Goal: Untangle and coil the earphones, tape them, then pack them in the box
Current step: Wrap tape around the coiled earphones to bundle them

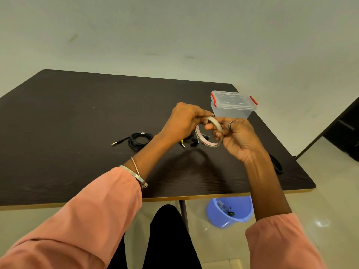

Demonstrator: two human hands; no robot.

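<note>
Two hands, left (183, 121) and right (238, 135), each grip a thin clear tape roll (210, 133).

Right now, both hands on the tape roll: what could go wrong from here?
1. The left hand and right hand hold the tape roll above loose earphones; a freed sticky end could catch them.
2. The coiled earphones lie untaped and may spring apart.
3. The box has its lid on, so packing needs a free hand.
</note>
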